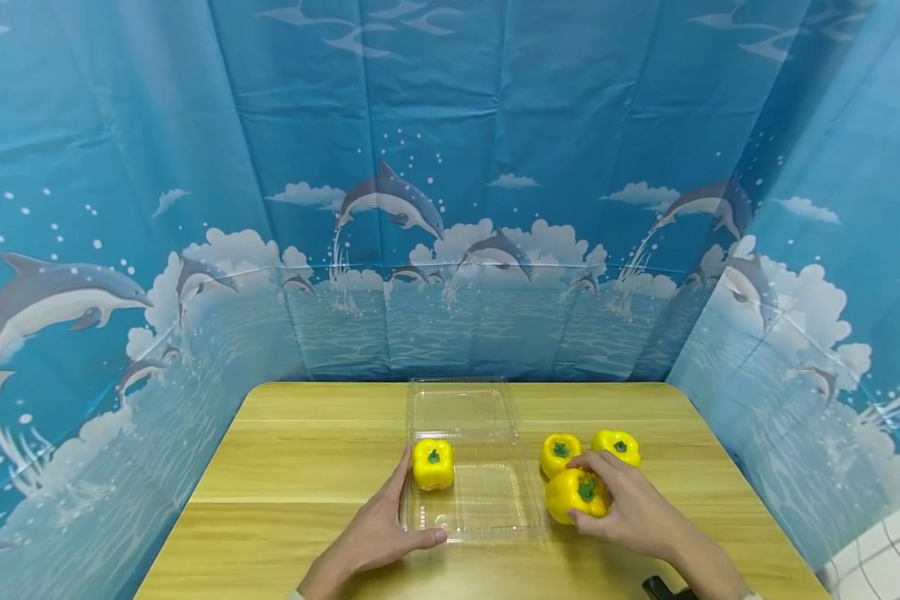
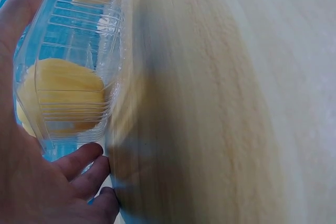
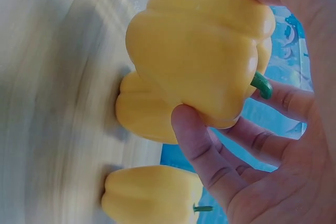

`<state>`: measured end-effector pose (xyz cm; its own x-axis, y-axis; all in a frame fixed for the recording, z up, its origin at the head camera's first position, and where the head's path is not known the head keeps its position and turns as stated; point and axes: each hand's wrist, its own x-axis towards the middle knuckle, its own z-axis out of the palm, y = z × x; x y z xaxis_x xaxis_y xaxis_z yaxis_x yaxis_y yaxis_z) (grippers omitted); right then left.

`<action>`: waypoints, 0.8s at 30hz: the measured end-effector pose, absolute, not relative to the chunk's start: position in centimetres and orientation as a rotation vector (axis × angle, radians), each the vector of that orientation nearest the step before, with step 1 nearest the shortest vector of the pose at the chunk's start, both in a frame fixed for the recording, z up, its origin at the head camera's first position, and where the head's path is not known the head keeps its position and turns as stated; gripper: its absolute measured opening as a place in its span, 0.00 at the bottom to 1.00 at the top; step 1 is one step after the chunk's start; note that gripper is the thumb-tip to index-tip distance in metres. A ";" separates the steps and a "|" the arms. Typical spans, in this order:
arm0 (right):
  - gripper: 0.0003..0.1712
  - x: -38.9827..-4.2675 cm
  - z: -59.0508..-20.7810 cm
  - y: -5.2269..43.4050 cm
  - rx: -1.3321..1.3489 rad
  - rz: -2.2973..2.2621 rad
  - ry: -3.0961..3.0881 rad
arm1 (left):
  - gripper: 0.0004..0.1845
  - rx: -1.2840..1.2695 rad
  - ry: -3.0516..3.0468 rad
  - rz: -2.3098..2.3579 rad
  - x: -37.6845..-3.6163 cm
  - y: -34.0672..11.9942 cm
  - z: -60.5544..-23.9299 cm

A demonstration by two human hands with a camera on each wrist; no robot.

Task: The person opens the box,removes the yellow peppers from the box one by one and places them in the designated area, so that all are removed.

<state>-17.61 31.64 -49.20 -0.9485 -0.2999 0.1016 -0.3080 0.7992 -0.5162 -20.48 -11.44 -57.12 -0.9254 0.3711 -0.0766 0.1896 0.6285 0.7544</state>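
Note:
My right hand (image 1: 633, 508) grips a yellow bell pepper (image 1: 565, 495) between thumb and fingers, its green stem showing. In the right wrist view that pepper (image 3: 199, 45) appears raised off the table, with two more behind it. Those two yellow bell peppers, one left (image 1: 559, 450) and one right (image 1: 617, 443), stand just beyond the hand. At the left, my left hand (image 1: 378, 525) rests at the corner of a clear plastic clamshell box (image 1: 495, 504), thumb along the near side and relaxed fingers along the left wall. One yellow bell pepper (image 1: 432, 477) stands inside, by that wall.
The box's clear lid (image 1: 461, 410) lies folded open toward the back of the wooden table (image 1: 292, 467). A dark object (image 1: 667, 588) shows at the front edge, by the right forearm. Blue dolphin-print curtains (image 1: 435, 317) enclose the table's back and sides.

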 end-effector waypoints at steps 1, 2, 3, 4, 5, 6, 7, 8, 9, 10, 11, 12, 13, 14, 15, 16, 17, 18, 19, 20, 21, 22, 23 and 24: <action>0.36 -17.6 -49.3 31.7 0.503 0.852 -2.967 | 0.80 0.462 2.628 1.177 -20.5 -11.4 -57.1; 0.36 -17.6 -49.4 31.7 0.502 0.849 -2.970 | 0.80 0.463 2.629 1.177 -20.5 -11.4 -57.1; 0.36 -17.6 -49.4 31.8 0.502 0.849 -2.973 | 0.79 0.464 2.630 1.177 -20.5 -11.4 -57.2; 0.35 -17.5 -49.5 31.8 0.503 0.847 -2.974 | 0.79 0.466 2.629 1.178 -20.5 -11.4 -57.2; 0.35 -17.5 -49.6 31.8 0.501 0.844 -2.976 | 0.79 0.468 2.628 1.178 -20.5 -11.3 -57.2; 0.35 -17.5 -49.7 31.8 0.499 0.842 -2.978 | 0.79 0.470 2.628 1.179 -20.6 -11.3 -57.2; 0.36 -17.5 -49.8 31.9 0.495 0.836 -2.981 | 0.79 0.471 2.628 1.181 -20.6 -11.3 -57.2; 0.36 -17.5 -49.8 31.9 0.492 0.832 -2.985 | 0.79 0.471 2.627 1.183 -20.6 -11.3 -57.2; 0.36 -17.5 -49.9 31.9 0.489 0.823 -2.989 | 0.79 0.471 2.627 1.184 -20.6 -11.3 -57.2; 0.36 -17.5 -50.0 31.9 0.487 0.813 -2.993 | 0.79 0.472 2.626 1.184 -20.6 -11.3 -57.2; 0.36 -17.5 -50.1 31.9 0.487 0.808 -2.996 | 0.79 0.471 2.626 1.184 -20.6 -11.3 -57.2; 0.36 -17.5 -50.2 31.9 0.489 0.801 -2.998 | 0.79 0.471 2.626 1.183 -20.5 -11.3 -57.2; 0.36 -17.5 -50.3 31.9 0.492 0.795 -2.997 | 0.79 0.470 2.623 1.185 -20.5 -11.3 -57.2; 0.36 -17.5 -50.3 31.9 0.496 0.794 -2.995 | 0.79 0.470 2.621 1.187 -20.5 -11.3 -57.2; 0.36 -17.4 -50.4 31.9 0.500 0.789 -2.992 | 0.79 0.470 2.621 1.187 -20.5 -11.3 -57.2; 0.36 -17.4 -50.5 32.0 0.505 0.789 -2.988 | 0.79 0.470 2.619 1.189 -20.5 -11.3 -57.3; 0.36 -17.4 -50.5 32.0 0.511 0.790 -2.984 | 0.79 0.470 2.618 1.191 -20.5 -11.3 -57.3; 0.36 -17.4 -50.6 32.0 0.516 0.787 -2.980 | 0.79 0.469 2.617 1.193 -20.4 -11.3 -57.3; 0.36 -17.4 -50.7 32.0 0.522 0.788 -2.978 | 0.79 0.468 2.617 1.196 -20.4 -11.3 -57.3; 0.36 -17.4 -50.8 32.0 0.526 0.788 -2.978 | 0.79 0.468 2.617 1.197 -20.4 -11.3 -57.3; 0.36 -17.4 -50.9 32.0 0.526 0.783 -2.981 | 0.79 0.469 2.619 1.196 -20.4 -11.3 -57.3; 0.36 -17.4 -51.0 32.0 0.526 0.781 -2.984 | 0.79 0.468 2.620 1.195 -20.4 -11.3 -57.4; 0.36 -17.5 -51.1 32.0 0.527 0.779 -2.986 | 0.79 0.469 2.621 1.194 -20.4 -11.3 -57.4; 0.36 -17.5 -51.2 32.0 0.527 0.775 -2.988 | 0.79 0.469 2.622 1.194 -20.4 -11.3 -57.4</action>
<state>-17.46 32.04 -51.15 -0.9433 -0.3187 0.0927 -0.3236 0.8209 -0.4706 -20.40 -11.33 -57.44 -0.9244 0.3754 -0.0682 0.1950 0.6185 0.7612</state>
